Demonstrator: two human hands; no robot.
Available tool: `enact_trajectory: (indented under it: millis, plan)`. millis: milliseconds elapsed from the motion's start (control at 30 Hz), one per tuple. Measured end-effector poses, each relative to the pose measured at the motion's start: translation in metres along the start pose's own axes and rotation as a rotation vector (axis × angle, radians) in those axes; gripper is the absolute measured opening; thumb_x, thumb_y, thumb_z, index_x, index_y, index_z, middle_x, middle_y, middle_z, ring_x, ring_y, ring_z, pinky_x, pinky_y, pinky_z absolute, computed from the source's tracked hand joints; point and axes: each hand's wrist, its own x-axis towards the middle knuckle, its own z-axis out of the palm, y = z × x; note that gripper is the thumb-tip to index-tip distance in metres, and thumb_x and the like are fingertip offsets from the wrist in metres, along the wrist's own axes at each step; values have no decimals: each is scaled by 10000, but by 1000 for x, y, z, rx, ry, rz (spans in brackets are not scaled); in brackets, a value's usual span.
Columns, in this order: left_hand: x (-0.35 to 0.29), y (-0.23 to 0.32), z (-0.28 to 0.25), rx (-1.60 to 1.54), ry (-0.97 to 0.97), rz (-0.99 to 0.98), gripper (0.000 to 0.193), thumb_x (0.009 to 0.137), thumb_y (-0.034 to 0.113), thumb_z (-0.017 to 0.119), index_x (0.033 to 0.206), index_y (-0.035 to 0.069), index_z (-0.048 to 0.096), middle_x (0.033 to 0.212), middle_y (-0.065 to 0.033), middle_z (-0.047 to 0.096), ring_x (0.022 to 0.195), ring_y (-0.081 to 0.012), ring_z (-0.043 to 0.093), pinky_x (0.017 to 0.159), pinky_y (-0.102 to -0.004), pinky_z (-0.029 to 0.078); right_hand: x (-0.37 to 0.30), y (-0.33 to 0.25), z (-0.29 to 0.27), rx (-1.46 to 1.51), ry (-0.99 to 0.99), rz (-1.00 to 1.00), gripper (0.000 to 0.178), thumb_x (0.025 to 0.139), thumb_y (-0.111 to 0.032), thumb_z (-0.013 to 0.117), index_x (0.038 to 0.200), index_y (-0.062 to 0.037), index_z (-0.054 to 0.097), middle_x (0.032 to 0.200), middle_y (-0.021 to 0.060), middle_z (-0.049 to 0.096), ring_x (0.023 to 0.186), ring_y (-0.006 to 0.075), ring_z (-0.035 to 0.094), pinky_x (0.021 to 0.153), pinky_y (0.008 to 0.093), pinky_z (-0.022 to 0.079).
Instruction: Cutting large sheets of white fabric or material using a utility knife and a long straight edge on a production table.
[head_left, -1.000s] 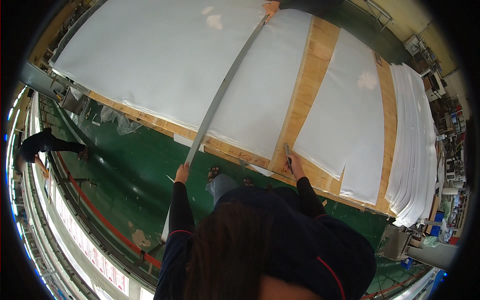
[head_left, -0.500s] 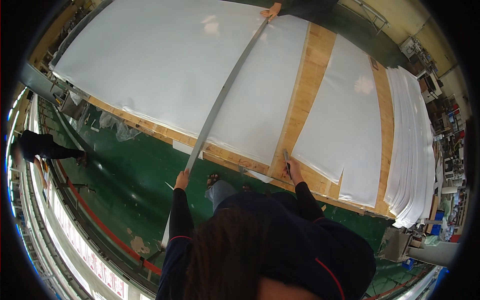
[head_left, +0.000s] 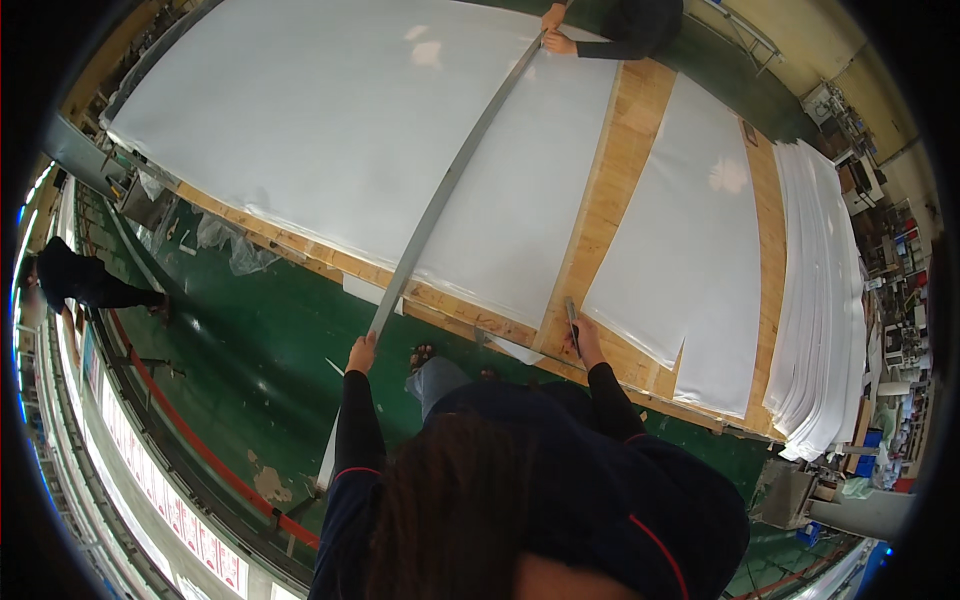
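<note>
Left hand: my left hand [head_left: 362,353] is closed around the near end of the long metal straightedge [head_left: 452,180], just off the table's near edge, lower centre of the frame.
Right hand: my right hand [head_left: 586,338] grips a slim cutting knife [head_left: 572,322], its tip on the bare wood just right of the sheet's cut edge.
Straightedge: it runs from my left hand up across the large white sheet [head_left: 330,130] to a co-worker's hands [head_left: 553,28] at the top centre — lying on the sheet.
Table edge: the wooden table [head_left: 610,190] shows a bare strip between the large sheet and a narrower white panel [head_left: 690,240] at right.
Stack: cut white sheets [head_left: 825,300] piled at the far right edge.
Open room: green floor [head_left: 250,350] lies along the near edge at lower left — another person [head_left: 85,280] stands well apart at far left.
</note>
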Motion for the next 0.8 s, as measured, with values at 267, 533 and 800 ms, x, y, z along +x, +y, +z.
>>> enact_trajectory:
  millis: [267,533,800]
  plan:
    - [7,-2,0,-14,-15,-9,580,868,495,313,992,-33,519,966,-277,549,966,-426,495,811,-476,378,1,-5,3,-73,-15,-18,309,831,-258,398,904,-13,570,544,74,554,382,117,482,360,219,373]
    - [5,-1,7,33,-18,-29,575,871,510,298,1021,-5,505,1005,-270,539,991,-435,476,829,-488,370,5,3,-5,-72,-11,-8,316,831,-253,403,919,-6,579,540,82,555,385,118,490,354,222,378]
    - [2,-2,2,60,-5,-26,572,875,505,292,1013,-8,502,1000,-275,538,995,-441,472,823,-488,372,6,3,-2,-48,-24,-10,308,830,-246,402,912,-5,576,539,84,554,380,121,491,348,222,379]
